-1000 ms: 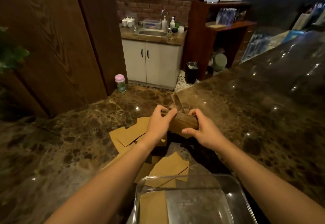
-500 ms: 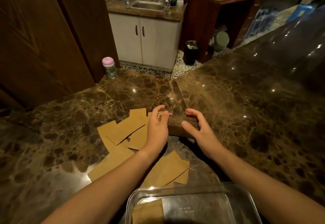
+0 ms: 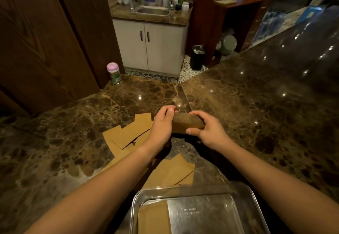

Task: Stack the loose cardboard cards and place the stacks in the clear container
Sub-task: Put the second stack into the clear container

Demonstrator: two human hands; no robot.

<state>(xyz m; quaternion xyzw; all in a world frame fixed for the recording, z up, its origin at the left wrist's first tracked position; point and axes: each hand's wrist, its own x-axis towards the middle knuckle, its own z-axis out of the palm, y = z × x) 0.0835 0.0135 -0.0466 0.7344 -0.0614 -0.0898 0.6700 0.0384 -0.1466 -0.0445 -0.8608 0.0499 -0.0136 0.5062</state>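
My left hand (image 3: pixel 162 123) and right hand (image 3: pixel 208 132) clamp a thick brown cardboard card stack (image 3: pixel 187 125) by its ends, above the dark marble table (image 3: pixel 256 123); clear rectangular container (image 3: pixel 244 193) nearby.

A dark brown marble counter (image 3: pixel 247 114) carries everything. Loose cardboard cards (image 3: pixel 128 134) lie fanned flat on it left of centre, with a few more cards (image 3: pixel 174 173) overlapped just beyond the clear container (image 3: pixel 244 193) at the near edge. A pink-lidded jar (image 3: pixel 114 73) stands at the far left corner, apparently against the wooden panel.
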